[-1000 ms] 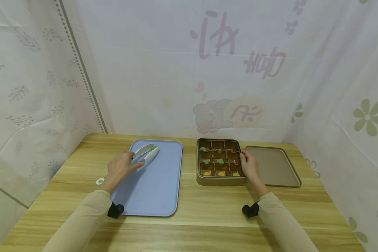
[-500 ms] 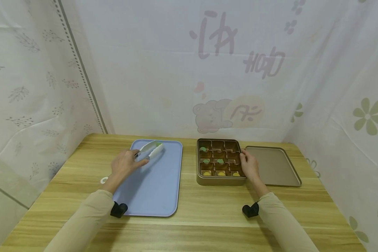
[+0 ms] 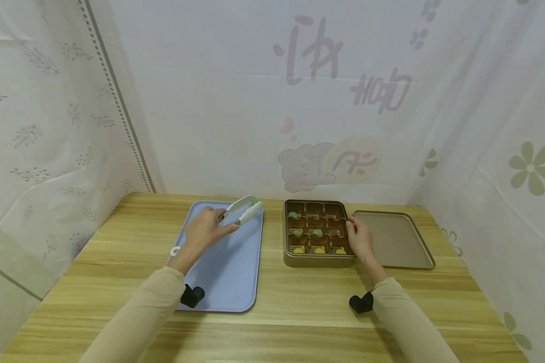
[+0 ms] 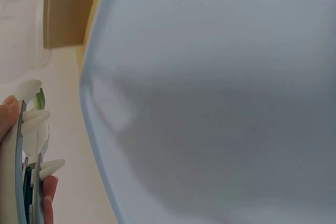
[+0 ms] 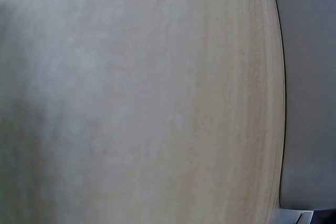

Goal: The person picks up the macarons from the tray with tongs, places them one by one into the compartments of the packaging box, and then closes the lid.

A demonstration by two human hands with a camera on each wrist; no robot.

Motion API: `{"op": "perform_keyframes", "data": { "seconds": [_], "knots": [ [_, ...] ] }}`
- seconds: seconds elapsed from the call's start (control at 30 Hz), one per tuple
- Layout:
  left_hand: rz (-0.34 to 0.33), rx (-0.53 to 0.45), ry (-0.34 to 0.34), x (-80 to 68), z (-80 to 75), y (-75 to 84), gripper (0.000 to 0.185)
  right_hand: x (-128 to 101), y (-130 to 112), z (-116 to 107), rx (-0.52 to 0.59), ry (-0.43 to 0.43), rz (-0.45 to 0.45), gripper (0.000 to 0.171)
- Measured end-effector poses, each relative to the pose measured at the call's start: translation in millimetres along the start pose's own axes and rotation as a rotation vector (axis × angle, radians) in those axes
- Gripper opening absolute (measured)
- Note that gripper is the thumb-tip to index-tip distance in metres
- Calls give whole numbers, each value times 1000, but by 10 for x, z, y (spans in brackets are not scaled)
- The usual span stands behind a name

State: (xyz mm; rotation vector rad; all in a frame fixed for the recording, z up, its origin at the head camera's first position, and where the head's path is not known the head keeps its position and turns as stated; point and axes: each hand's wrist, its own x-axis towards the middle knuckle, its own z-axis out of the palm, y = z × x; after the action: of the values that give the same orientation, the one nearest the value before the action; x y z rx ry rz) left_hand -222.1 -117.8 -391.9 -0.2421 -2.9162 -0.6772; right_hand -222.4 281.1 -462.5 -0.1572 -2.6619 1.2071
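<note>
My left hand grips white tongs above the far right part of the blue tray. The tongs' tips are closed on a small green piece, which shows in the left wrist view next to the tongs. My right hand rests against the right side of the open gold tin; its fingers curl over the rim. The tin holds brown cups, some with green or yellow pieces. The right wrist view shows only blurred wood.
The tin's lid lies flat to the right of the tin. All stands on a wooden table, with printed white curtains close on three sides. The blue tray fills the left wrist view.
My left hand has carried the tongs with the green piece to the right, from the tray's far left part to its far right edge, nearer the tin. My right hand has stayed put.
</note>
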Motion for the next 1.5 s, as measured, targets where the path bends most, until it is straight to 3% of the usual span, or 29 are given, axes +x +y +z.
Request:
{"op": "perform_keyframes", "data": {
  "seconds": [0.7, 1.1, 1.5],
  "knots": [
    [87, -10, -23, 221, 345, 721, 58, -14, -33, 2, -6, 46, -27, 39],
    [105, -41, -57, 300, 494, 984, 56, 4, -19, 16, -3, 57, -38, 37],
    [126, -10, -56, 362, 608, 1159, 55, 17, 3, 19, 5, 45, -33, 37]
  ]
}}
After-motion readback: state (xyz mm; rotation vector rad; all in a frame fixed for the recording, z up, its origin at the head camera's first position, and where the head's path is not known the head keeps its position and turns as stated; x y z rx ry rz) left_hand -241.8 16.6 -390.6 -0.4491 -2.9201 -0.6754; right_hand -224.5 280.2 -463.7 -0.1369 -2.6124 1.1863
